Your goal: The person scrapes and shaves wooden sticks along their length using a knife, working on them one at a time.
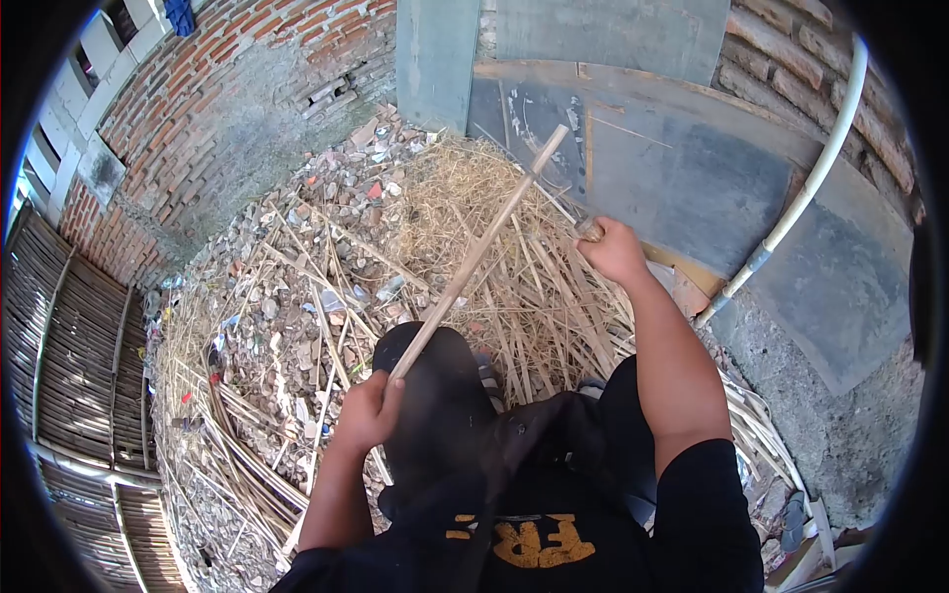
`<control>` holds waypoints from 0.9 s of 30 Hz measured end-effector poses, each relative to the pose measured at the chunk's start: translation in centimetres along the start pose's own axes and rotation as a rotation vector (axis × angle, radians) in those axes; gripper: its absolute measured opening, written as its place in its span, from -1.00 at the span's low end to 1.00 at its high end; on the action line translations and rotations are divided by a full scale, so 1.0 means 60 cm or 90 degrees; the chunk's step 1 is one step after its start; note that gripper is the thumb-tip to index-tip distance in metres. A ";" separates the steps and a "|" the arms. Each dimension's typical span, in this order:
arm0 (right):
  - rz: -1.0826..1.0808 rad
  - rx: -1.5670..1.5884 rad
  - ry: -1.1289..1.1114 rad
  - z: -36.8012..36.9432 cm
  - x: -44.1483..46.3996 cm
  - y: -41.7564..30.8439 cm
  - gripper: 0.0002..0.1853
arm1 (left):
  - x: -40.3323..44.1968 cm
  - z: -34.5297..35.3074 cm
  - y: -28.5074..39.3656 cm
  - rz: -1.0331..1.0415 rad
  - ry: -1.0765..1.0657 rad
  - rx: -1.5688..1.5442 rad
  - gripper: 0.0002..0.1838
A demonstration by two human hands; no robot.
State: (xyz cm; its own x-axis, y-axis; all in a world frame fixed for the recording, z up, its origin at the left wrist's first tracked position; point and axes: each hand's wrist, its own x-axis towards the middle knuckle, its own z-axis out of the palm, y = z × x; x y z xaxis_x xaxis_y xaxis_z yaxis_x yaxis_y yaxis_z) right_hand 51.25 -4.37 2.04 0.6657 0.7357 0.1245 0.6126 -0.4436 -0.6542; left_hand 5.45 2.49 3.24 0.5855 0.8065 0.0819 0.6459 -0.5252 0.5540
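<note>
Nearest, one black shirt (583,494) bears orange lettering; an F and an R can be read, the rest unclear. Of two hands, the left hand (368,413) has its fingers closed around the near end of one wooden strip (474,255), above a dark-clad knee (435,395). The strip's long axis slants forward and to the right, its free end pointing at the grey panels (662,168). The right hand (615,252) has its fingers curled tightly around one tool's handle (590,229); its thin blade (559,206) reaches the strip near that far end. Beyond lie many loose strips (524,306), too tangled to count, straw-like shavings (450,188) and rubble (277,306). Farther back stand a brick wall (227,128) and, at right, one pale pole (806,193).
</note>
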 end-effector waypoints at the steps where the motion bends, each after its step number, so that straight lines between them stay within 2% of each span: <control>1: 0.002 0.026 -0.004 -0.003 0.001 -0.003 -0.44 | 0.000 0.000 0.001 -0.002 -0.002 0.003 -0.61; 3: 0.009 0.080 -0.015 -0.005 -0.003 -0.009 -0.42 | -0.004 -0.001 0.003 -0.011 -0.003 -0.003 -0.59; 6: -0.054 0.261 -0.009 0.015 0.009 0.015 -0.44 | -0.010 -0.005 0.003 -0.030 0.010 -0.032 -0.58; 9: 0.048 0.403 -0.051 -0.006 0.003 0.015 -0.58 | -0.017 -0.005 -0.001 -0.036 0.028 -0.060 -0.57; 12: 0.007 0.538 -0.021 -0.030 -0.002 0.025 -0.67 | -0.022 -0.005 -0.010 -0.022 0.030 -0.083 -0.57; 16: 0.017 0.502 0.134 -0.073 -0.009 0.027 -0.69 | -0.027 -0.018 -0.015 -0.014 -0.010 -0.098 -0.56; 20: 0.063 0.418 0.192 -0.113 -0.030 0.062 -0.71 | -0.041 -0.035 -0.050 0.028 -0.006 -0.157 -0.58; 22: 0.081 0.408 0.174 -0.116 -0.042 0.095 -0.70 | -0.044 -0.041 -0.076 0.037 0.018 -0.180 -0.58; 27: 0.221 0.450 0.140 -0.111 -0.071 0.116 -0.71 | -0.046 -0.050 -0.178 -0.084 0.076 -0.145 -0.62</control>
State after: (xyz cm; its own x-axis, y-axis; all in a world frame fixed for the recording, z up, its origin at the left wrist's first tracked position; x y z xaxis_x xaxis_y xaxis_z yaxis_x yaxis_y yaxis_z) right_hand 55.50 -13.98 1.91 0.8816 0.4659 -0.0763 -0.0086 -0.1456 -0.9893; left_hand -4.54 6.71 -0.41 0.4338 0.8969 0.0861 0.5785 -0.3505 0.7366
